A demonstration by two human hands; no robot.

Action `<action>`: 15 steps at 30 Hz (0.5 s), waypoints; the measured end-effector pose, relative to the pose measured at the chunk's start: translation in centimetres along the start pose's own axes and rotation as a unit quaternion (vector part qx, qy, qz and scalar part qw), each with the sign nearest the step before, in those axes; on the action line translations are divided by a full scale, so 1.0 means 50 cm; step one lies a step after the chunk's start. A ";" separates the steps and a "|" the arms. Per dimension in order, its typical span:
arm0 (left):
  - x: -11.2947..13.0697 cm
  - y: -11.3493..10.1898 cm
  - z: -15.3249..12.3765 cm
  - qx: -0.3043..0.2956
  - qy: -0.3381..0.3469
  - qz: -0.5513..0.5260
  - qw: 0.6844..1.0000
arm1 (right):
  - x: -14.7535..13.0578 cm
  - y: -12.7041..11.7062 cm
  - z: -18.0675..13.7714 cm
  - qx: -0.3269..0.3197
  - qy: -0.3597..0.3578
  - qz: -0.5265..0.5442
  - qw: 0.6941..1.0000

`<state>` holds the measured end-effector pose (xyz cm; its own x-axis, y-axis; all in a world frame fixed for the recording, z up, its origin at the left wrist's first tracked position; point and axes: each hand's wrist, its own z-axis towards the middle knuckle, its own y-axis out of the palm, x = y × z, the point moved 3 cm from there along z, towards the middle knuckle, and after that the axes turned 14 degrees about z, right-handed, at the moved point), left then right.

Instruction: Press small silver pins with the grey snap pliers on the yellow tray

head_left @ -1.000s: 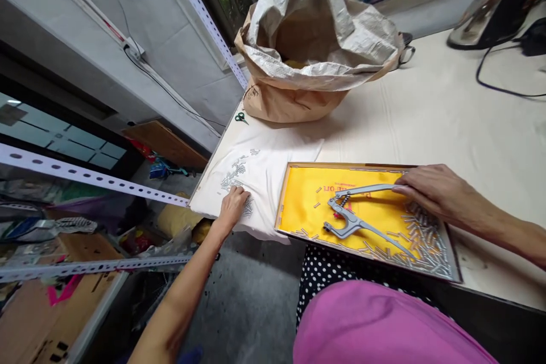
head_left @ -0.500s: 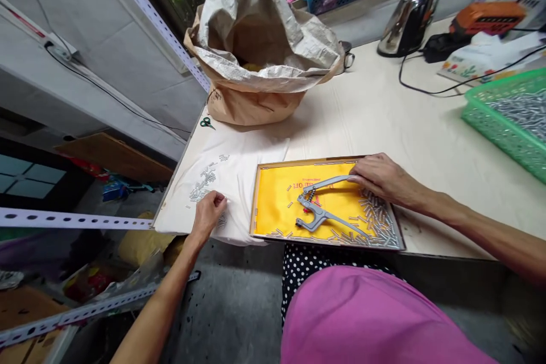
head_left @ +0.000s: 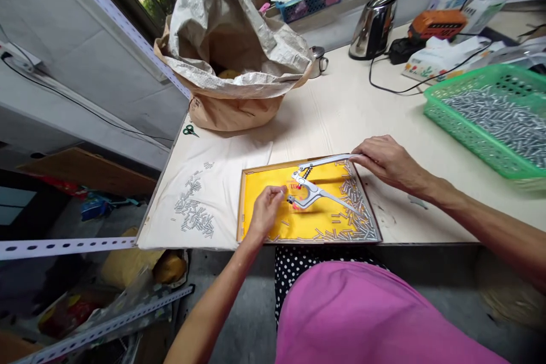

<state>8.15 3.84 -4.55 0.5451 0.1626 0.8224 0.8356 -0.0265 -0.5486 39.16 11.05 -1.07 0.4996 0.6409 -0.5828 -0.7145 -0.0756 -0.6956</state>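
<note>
My right hand (head_left: 386, 162) is closed on the end of the upper handle of grey hand pliers (head_left: 314, 193), which have a C-shaped jaw and a spring. The pliers are held over a shallow tray (head_left: 240, 205) with a yellow lining. Close to the jaw, at its left, my left hand (head_left: 268, 210) has its fingers pinched; whatever they hold is too small to make out. Small metal pins (head_left: 356, 210) are heaped at the tray's right side and along its front edge. More loose metal pins (head_left: 194, 210) lie on a white cloth (head_left: 226, 182) left of the tray.
Behind the tray stands a large open sack (head_left: 239, 108). Green-handled scissors (head_left: 190, 131) lie left of it. A green basket (head_left: 473, 145) of metal pins is at the right. Farther back are a metal kettle (head_left: 373, 25), a black cord and an orange device (head_left: 438, 24).
My left hand has moved right, from the pins on the cloth to beside the pliers' jaw. The right hand still grips the handle, and the pliers have tilted slightly. The camera view has shifted.
</note>
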 end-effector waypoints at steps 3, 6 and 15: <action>0.012 0.006 -0.014 -0.014 0.009 -0.057 0.998 | 0.015 -0.024 -0.011 0.024 0.017 -0.004 1.000; 0.004 -0.033 -0.014 0.069 -0.027 -0.029 0.997 | 0.025 -0.023 -0.015 0.021 0.022 -0.004 1.000; -0.014 -0.010 -0.039 -0.040 -0.132 -0.126 0.982 | 0.015 0.026 0.011 0.007 0.002 0.009 1.000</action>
<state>7.50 1.80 -4.56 0.2926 0.4235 0.8574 0.9503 -0.0288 -0.3101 38.35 11.85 -2.16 0.4882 0.6369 -0.5967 -0.7305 -0.0759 -0.6787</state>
